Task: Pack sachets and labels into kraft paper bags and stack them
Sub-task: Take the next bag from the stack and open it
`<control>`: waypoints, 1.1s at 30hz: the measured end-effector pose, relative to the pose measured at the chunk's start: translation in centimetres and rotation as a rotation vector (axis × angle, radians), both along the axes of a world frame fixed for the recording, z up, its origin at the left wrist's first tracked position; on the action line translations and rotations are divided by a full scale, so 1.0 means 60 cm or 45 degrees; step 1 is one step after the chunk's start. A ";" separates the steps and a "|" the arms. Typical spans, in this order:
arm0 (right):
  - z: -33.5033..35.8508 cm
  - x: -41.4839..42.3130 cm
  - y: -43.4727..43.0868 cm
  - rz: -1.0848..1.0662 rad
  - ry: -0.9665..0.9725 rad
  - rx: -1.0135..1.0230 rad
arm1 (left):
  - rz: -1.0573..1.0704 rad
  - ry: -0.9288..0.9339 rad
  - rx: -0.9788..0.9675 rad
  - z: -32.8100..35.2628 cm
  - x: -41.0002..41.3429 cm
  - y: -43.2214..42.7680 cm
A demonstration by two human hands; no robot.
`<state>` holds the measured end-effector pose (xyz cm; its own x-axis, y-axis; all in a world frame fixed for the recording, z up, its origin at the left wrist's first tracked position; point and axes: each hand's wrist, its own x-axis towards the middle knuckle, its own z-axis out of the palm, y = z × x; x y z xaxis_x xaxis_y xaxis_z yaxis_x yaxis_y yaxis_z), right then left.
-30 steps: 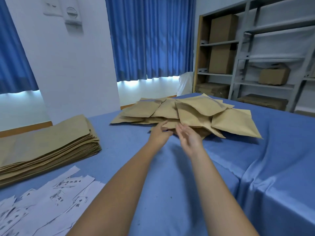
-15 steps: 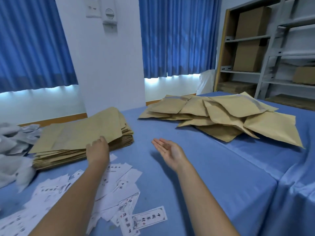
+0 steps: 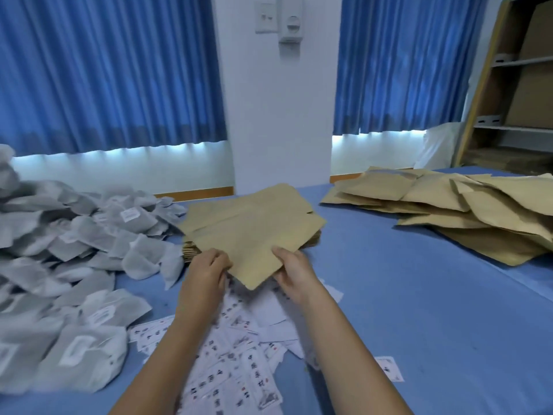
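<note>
From the head view, both hands are on one flat kraft paper bag in the middle of the blue-covered table. The left hand grips its near left edge with curled fingers. The right hand pinches the near right edge, thumb on top and fingers underneath. The bag lies tilted over the stack of empty bags, its near corner hanging out above the labels; its mouth looks unopened, though I cannot tell that for certain. To the left, a large heap of grey sachets spreads from the stack to the table's edge, and none is in either hand. The printed labels lie scattered in a loose drift under and between the forearms. To the right, well apart from the hands, a pile of filled bags lies overlapping and puffed rather than squared up. Judging by this, part of the job is done: a fair number of bags are already packed and set aside. Much remains, since the sachet heap and the spread of labels are both large. For this bag, the work is only at its start: opening it, putting in a sachet and a label, and adding it to the pile on the right are all yet to do.
</note>
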<state>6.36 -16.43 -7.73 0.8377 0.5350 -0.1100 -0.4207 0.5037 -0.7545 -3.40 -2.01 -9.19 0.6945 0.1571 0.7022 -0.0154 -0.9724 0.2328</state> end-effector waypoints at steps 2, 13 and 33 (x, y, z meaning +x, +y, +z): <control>-0.005 -0.020 0.041 -0.063 -0.078 -0.127 | 0.005 -0.042 -0.190 -0.004 -0.020 0.015; -0.029 -0.055 0.095 0.482 -0.042 0.098 | -0.196 0.176 -0.396 -0.015 -0.018 0.054; -0.038 -0.073 0.093 0.315 -0.285 -0.160 | -0.001 0.050 -0.450 -0.006 -0.053 0.032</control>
<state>1.96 -10.88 -10.00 0.6954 0.7185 -0.0161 -0.3355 0.3048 -0.8914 -6.60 -0.12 -9.53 0.7203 0.3849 0.5771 -0.0007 -0.8315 0.5555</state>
